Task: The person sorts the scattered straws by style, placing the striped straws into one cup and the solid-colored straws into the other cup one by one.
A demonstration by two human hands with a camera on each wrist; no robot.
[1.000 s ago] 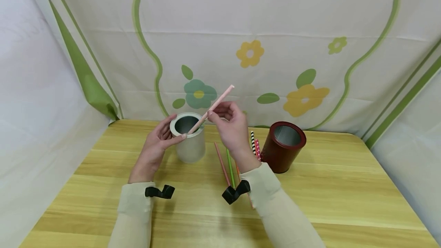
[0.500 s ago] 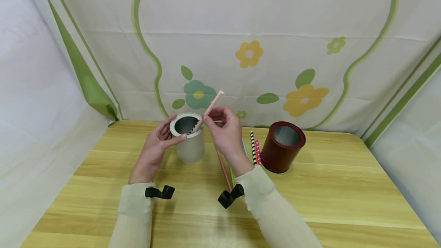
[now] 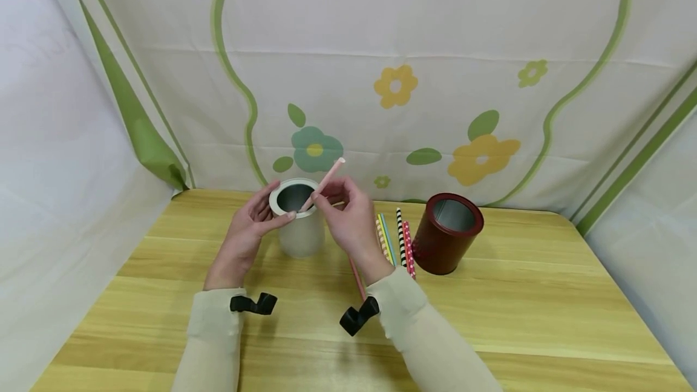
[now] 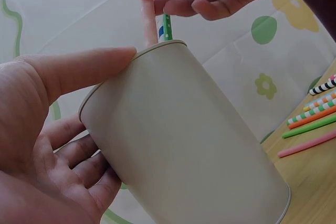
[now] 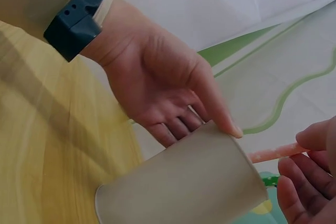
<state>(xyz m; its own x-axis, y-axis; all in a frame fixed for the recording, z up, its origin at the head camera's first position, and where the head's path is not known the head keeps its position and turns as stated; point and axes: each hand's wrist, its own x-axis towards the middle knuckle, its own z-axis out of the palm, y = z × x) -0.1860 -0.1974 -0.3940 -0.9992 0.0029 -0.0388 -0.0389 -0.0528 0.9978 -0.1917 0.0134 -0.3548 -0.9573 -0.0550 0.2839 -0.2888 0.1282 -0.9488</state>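
Observation:
A grey-white tin cup stands on the wooden table. My left hand grips it, thumb on the near rim and fingers round its left side. My right hand pinches a pink straw just right of the rim. The straw leans up to the right, with its lower end inside the cup. In the left wrist view a green straw also sticks out of the cup. The right wrist view shows the cup and the pink straw.
A dark red cup stands to the right. Several coloured straws lie on the table between the two cups, one pink straw partly under my right wrist. A flowered cloth backdrop closes the back and sides.
The pink straw has slid deeper into the grey-white cup, and my right hand has moved down and left toward the rim. The left hand has not moved.

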